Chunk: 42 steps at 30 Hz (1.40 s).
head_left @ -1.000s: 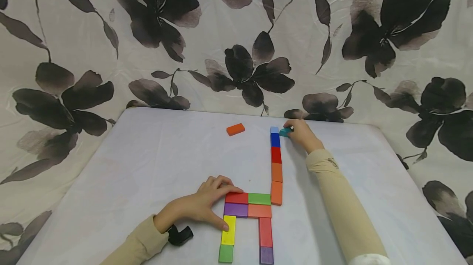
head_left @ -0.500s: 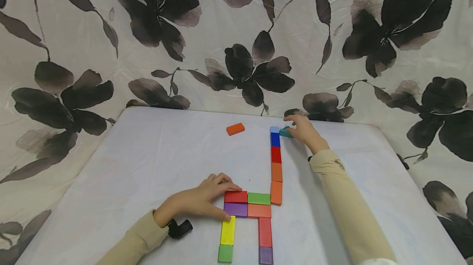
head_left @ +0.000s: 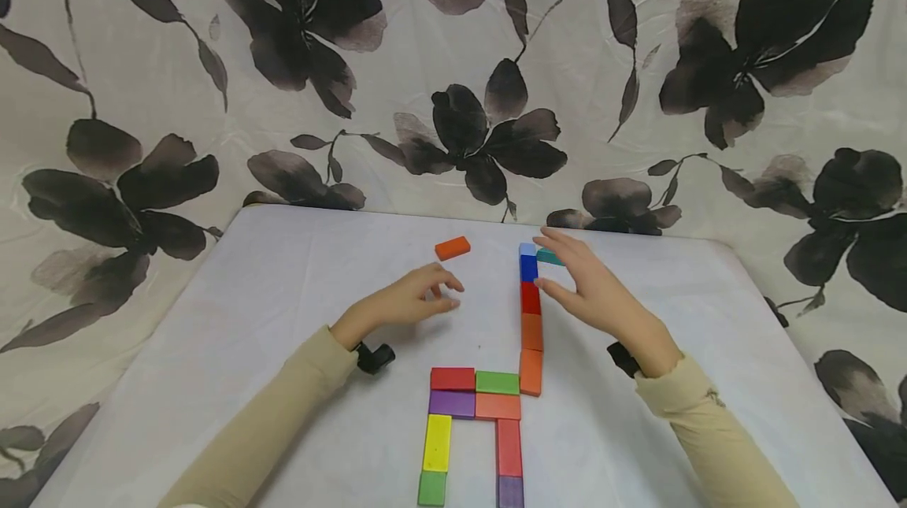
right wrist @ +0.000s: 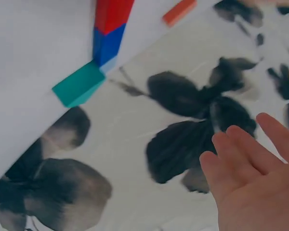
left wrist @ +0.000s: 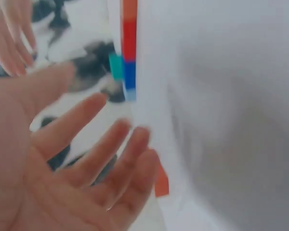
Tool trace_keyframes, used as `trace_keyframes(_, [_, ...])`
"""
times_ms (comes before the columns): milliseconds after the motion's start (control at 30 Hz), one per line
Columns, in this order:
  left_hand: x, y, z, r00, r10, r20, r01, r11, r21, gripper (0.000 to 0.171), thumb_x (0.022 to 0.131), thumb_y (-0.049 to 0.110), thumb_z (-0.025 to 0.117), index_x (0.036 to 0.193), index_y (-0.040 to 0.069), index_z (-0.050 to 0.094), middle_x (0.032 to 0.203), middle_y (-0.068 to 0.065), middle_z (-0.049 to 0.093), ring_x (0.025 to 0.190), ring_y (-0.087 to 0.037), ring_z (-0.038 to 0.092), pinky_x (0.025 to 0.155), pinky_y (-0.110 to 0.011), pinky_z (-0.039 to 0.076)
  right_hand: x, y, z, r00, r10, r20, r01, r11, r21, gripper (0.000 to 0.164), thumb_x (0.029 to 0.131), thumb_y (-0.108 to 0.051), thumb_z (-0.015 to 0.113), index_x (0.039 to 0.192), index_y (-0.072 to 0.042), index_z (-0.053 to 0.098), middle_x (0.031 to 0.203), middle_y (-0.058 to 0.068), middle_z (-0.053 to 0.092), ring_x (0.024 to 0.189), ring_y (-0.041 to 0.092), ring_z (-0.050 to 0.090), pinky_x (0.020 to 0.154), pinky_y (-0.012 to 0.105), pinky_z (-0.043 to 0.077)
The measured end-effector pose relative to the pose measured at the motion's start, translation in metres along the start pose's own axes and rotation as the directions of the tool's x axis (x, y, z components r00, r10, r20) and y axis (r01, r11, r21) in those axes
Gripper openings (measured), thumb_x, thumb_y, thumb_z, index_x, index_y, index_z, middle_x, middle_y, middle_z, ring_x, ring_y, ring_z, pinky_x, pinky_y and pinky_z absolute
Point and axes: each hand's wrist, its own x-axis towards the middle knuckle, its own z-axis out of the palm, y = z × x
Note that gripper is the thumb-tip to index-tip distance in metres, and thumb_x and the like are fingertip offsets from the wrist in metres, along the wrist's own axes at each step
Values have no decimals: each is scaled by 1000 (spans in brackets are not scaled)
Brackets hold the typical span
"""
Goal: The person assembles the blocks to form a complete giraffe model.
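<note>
My left hand (head_left: 407, 297) hovers over the middle of the table, fingers loosely bent and holding nothing. Just beyond its fingertips lies a loose orange block (head_left: 453, 248). My right hand (head_left: 598, 287) is spread beside the upper end of a column of blocks, with nothing in its grasp. At that end a teal block (right wrist: 79, 84) lies against the light blue block (head_left: 527, 249), partly hidden by the fingers in the head view. Below the light blue one come a blue block (head_left: 528, 268), a red block (head_left: 530, 298) and two orange blocks (head_left: 531, 332).
Nearer me, a red block (head_left: 453, 379) and a green block (head_left: 497, 383) lie above a purple block (head_left: 452, 404) and a coral one (head_left: 497, 406). Two legs of blocks run down from these, the left starting with yellow (head_left: 436, 443). Floral cloth (head_left: 453, 59) hangs behind the table.
My right hand has let go of the teal block, opened and drawn back toward me. My left hand has lifted off the red and yellow blocks and moved up toward the loose orange block.
</note>
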Motion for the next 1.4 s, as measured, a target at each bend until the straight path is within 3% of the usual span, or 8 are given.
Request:
trace_keyframes(133, [27, -9, -13, 977, -79, -196, 81, 997, 4, 38, 97, 14, 61, 133, 0, 57, 132, -22, 48, 113, -34, 51, 95, -48, 44, -33, -25, 11, 996, -62, 66, 62, 998, 1, 71, 94, -25, 70, 154, -13, 35, 162, 8, 25, 146, 30, 26, 111, 55, 30])
trace_keyframes(233, [43, -14, -22, 954, -135, -267, 145, 989, 19, 44, 98, 12, 57, 140, 1, 50, 144, -22, 40, 129, -39, 41, 106, -54, 33, -57, -37, 26, 987, -88, 133, 88, 996, 2, 76, 93, -29, 71, 157, -21, 30, 164, 1, 19, 148, 26, 22, 113, 53, 27])
trace_keyframes(567, [66, -32, -29, 956, -251, -153, 270, 955, 120, 53, 100, 15, 50, 151, 4, 39, 159, -25, 19, 144, -45, 23, 110, -68, 17, -114, -54, 71, 940, -128, 315, 140, 990, -17, 66, 100, -44, 54, 157, -20, 30, 165, 7, 16, 149, 33, 16, 112, 58, 24])
trace_keyframes(733, [68, -54, -21, 969, -219, -115, 231, 968, 101, 51, 99, 14, 52, 148, 4, 45, 153, -24, 35, 140, -38, 34, 116, -49, 24, -119, -60, 71, 901, -54, 430, 53, 999, 14, 63, 102, -51, 46, 158, -31, 26, 165, 0, 13, 151, 30, 11, 112, 62, 19])
trace_keyframes(900, [65, -39, -18, 958, -268, -104, 276, 959, 64, 51, 98, 9, 55, 147, -1, 44, 145, -20, 48, 129, -33, 45, 113, -45, 30, -121, -63, 74, 871, -32, 490, 30, 999, 13, 65, 102, -54, 43, 158, -31, 22, 166, -4, 11, 151, 28, 10, 113, 62, 18])
trace_keyframes(1067, [69, -37, -11, 936, -308, -172, 332, 933, 140, 48, 97, 11, 61, 142, 1, 51, 139, -16, 55, 121, -31, 51, 109, -44, 36, -123, -61, 77, 860, -25, 509, 33, 999, -7, 66, 101, -56, 43, 159, -30, 21, 166, -2, 10, 151, 27, 11, 113, 61, 18])
trace_keyframes(1267, [76, -40, -5, 930, -245, -274, 318, 911, 262, 19, 92, 10, 67, 109, 3, 61, 103, -13, 66, 90, -29, 57, 85, -41, 46, -124, -60, 78, 856, -8, 517, 6, 1000, 6, 66, 101, -57, 43, 158, -32, 22, 166, -2, 11, 151, 27, 11, 113, 60, 19])
trace_keyframes(1400, [72, -40, -4, 921, -217, -322, 308, 915, 263, 12, 90, 2, 65, 102, 3, 64, 95, -12, 65, 85, -29, 56, 82, -41, 47, -123, -61, 78, 863, -18, 504, 16, 1000, 7, 66, 101, -54, 46, 158, -31, 23, 166, -2, 10, 151, 28, 12, 113, 60, 21])
